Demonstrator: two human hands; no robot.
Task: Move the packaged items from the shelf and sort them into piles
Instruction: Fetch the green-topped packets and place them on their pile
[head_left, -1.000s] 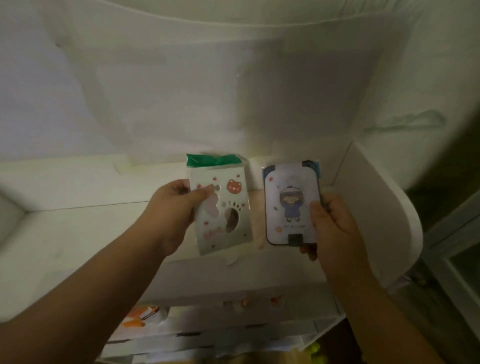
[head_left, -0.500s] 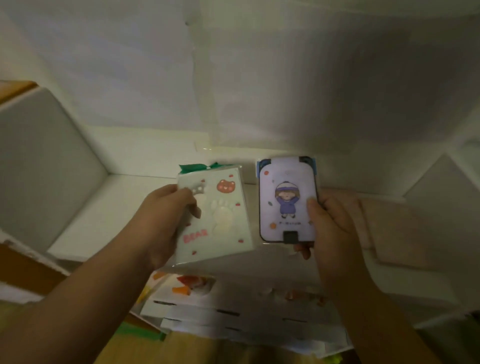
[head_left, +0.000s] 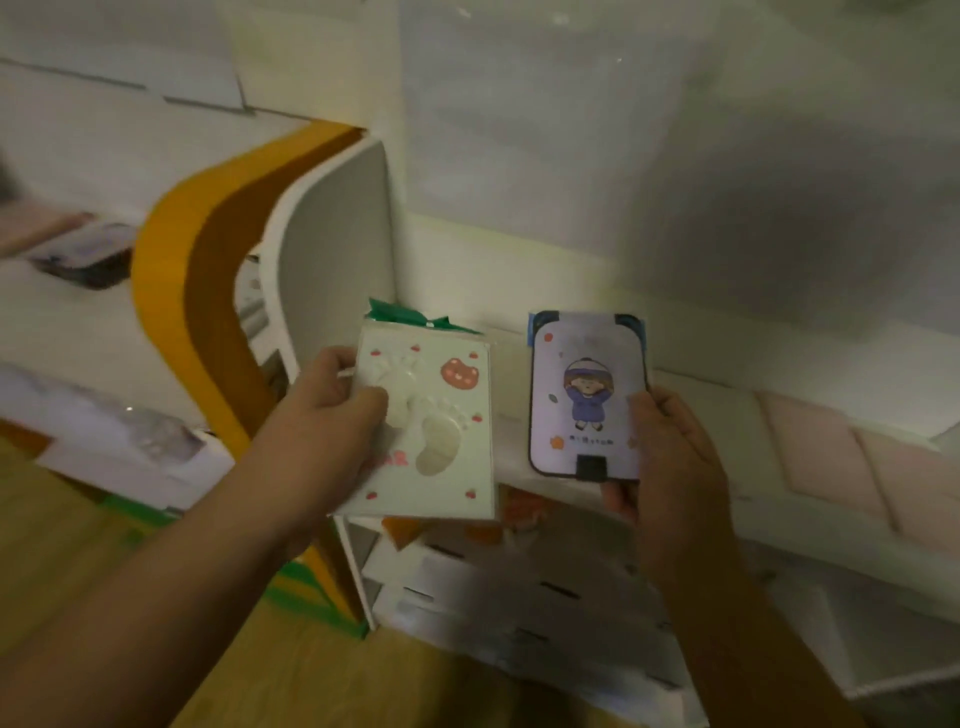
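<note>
Left hand (head_left: 332, 410) pinches white footprint-embossed packaged card with green top (head_left: 431, 431) by its left edge; right hand (head_left: 670, 447) clamps purple cartoon-girl packaged card (head_left: 587, 395) at its right edge, both above the white shelf (head_left: 727, 415). Likely light, stiff, slippery film; edge grips suit. Dim room, wooden floor (head_left: 62, 530) left of shelf.

A glossy clear plastic wrap is being seen around the white bear-printed packet (head_left: 431, 426). A smooth, shiny finish is being shown by the lilac cartoon-girl card (head_left: 587, 395); the white shelf (head_left: 571, 291) is looking matt.
</note>
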